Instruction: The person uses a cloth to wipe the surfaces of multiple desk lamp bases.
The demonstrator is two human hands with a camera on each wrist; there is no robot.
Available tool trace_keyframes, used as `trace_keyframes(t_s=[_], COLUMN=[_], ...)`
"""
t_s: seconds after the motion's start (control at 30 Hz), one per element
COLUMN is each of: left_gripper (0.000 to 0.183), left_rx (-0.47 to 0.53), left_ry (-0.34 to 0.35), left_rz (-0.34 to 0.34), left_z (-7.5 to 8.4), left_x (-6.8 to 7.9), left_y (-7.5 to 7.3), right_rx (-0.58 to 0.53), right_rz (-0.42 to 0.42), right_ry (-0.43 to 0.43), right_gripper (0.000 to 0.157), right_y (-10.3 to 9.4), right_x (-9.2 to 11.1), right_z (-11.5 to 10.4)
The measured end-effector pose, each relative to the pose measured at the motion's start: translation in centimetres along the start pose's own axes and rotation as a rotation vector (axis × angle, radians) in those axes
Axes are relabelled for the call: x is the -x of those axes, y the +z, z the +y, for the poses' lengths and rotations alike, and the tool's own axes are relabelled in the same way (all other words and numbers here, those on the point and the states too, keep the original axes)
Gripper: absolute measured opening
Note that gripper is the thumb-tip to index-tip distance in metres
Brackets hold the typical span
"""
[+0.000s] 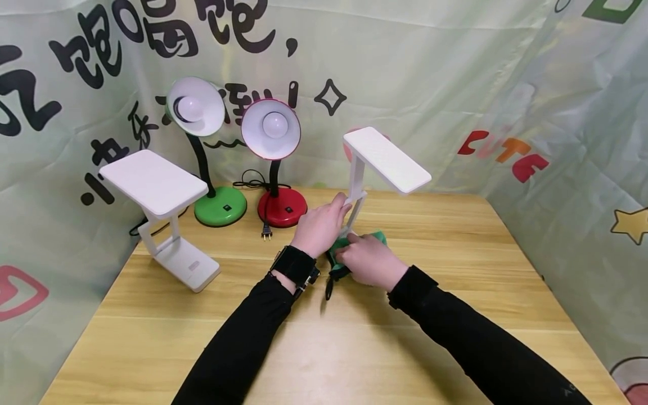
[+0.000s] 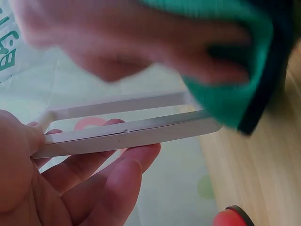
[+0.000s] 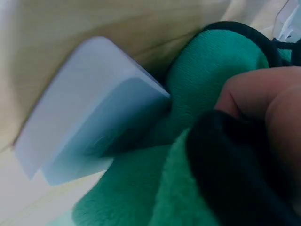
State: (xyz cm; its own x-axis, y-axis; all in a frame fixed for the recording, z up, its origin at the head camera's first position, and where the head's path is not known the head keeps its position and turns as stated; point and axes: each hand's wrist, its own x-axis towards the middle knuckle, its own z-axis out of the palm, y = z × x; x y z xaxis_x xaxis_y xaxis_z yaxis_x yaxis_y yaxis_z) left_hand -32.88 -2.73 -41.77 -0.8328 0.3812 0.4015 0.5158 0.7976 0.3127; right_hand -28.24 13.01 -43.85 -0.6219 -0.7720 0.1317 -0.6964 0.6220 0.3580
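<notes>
Clock read from the hands, wall at 12. We have a white folding lamp [image 1: 387,160] upper-centre on the wooden surface [image 1: 329,349], panel raised toward 1 o'clock. Left hand [image 1: 321,228]: fingers curled about its white hinged arm. Right hand [image 1: 372,260]: pinching a bunched green cloth [image 3: 197,84] with dark edging. In the right wrist view we find the cloth against a white block, which we take to be this lamp's base; whether the base sits flat or is lifted, we cannot tell.

Progress, as we judge it: wiping is under way, at the lower part of this lamp. Lamp unfolded, steadied, cloth in contact: that much is done. Which faces are finished we cannot tell; no mark separates wiped from unwiped.

Three others stand with no hand on them: a second white folding lamp [image 1: 152,183] at 9 o'clock, a green gooseneck lamp [image 1: 223,205] at 10, a red gooseneck lamp [image 1: 283,208] at 11. If the wiping covers all four, we reckon much remains.
</notes>
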Motion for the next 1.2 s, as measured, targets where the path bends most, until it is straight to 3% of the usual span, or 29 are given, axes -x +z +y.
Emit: trace_keyframes(t_s=[0.4,0.53,0.63,0.73,0.83,1.0,1.1,1.2], left_gripper=[0.028,0.029,0.030,0.031,0.030,0.029,0.030,0.029], left_rx=[0.009,0.015,0.041,0.078,0.120,0.188,0.212,0.220], left_ry=[0.010,0.003,-0.007,-0.012,0.001,0.039,0.044,0.033], left_rz=[0.008,0.002,-0.018,-0.041,-0.058,-0.071,-0.063,-0.040], left_z=[-0.3,-0.4,-0.3,-0.2,-0.3,-0.7,-1.0,-1.0], left_x=[-0.4,-0.4,-0.4,-0.4,-0.4,-0.6,-0.8,-0.8], left_y=[0.3,0.3,0.2,0.2,0.2,0.3,0.5,0.5], right_rx=[-0.086,-0.143,-0.266,-0.435,-0.607,-0.838,-0.939,-0.997], right_rz=[-0.153,-0.228,-0.303,-0.305,-0.222,-0.070,-0.029,-0.041], right_ry=[0.020,0.085,0.197,0.359,0.556,0.853,0.927,0.912], right_gripper=[0.018,0.022,0.029,0.024,0.014,0.016,0.022,0.025], right_y=[-3.7,-4.5,-4.5,-3.9,-3.0,-2.0,-1.6,-1.1], right_x=[7.7,9.4,10.4,11.2,11.7,11.9,11.4,10.4], right_z=[-0.4,0.3,1.8,3.7,5.3,6.6,6.5,5.8])
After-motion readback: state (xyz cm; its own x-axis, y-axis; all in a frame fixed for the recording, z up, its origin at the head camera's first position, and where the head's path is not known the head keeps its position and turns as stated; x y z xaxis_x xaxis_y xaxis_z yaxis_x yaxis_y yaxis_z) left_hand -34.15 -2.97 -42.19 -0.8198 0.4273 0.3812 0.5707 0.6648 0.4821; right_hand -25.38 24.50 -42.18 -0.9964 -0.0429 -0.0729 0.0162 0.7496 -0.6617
